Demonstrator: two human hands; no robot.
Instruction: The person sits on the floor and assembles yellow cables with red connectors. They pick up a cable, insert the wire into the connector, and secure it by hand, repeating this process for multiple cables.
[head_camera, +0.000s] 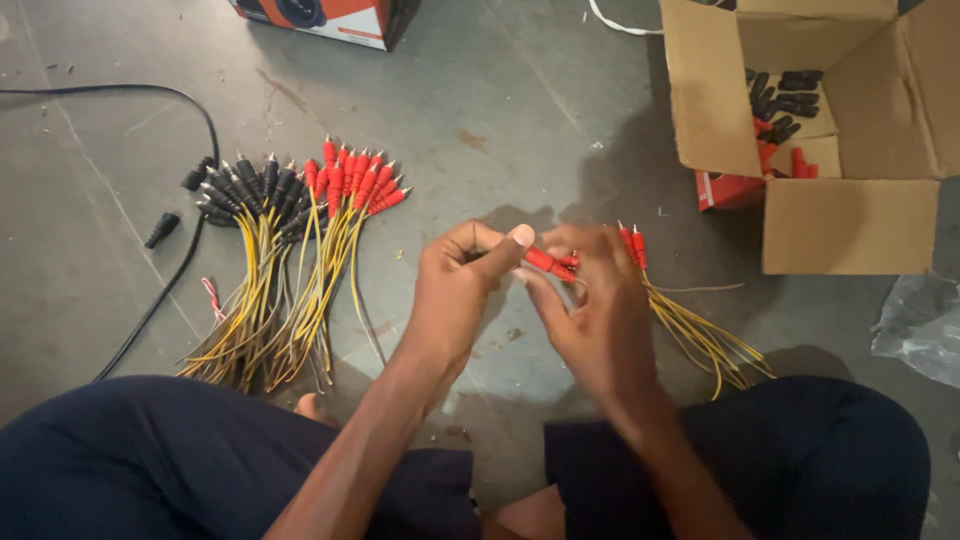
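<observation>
My left hand (462, 285) pinches a red plug connector (545, 262) between thumb and fingers. My right hand (597, 315) holds a bundle of red plugs (633, 245) with yellow wires (705, 340) trailing out to the right over the floor. Both hands meet over the grey floor just in front of my knees. To the left lies a fanned pile of plugs on yellow wires, black-headed ones (240, 190) on its left side and red-headed ones (355, 180) on its right.
An open cardboard box (850, 225) at the upper right holds several black and red plugs (780, 110). A black cable (165, 285) runs along the left. A red-and-white box (330, 18) sits at the top. Clear plastic (920, 325) lies at the right edge.
</observation>
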